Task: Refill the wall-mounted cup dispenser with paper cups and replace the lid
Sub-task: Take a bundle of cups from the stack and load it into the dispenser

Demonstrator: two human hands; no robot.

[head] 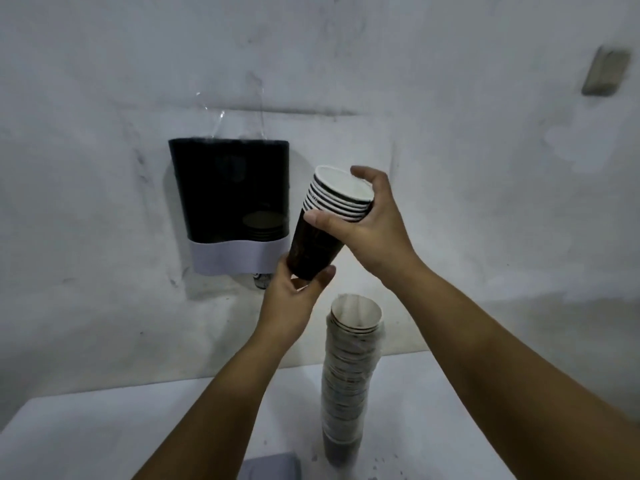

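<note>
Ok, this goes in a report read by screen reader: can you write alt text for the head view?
Two hands, left hand and right hand, hold a tilted stack of dark paper cups beside a dark wall-mounted cup dispenser. A tall wrapped cup stack stands on the white table.

A white, flat-topped table (104, 434) stands against the pale wall. On it rests a tall upright stack of nested paper cups in a clear plastic sleeve (348, 382), and near the front edge lies a flat grey-blue object (270, 466), partly cut off
</note>
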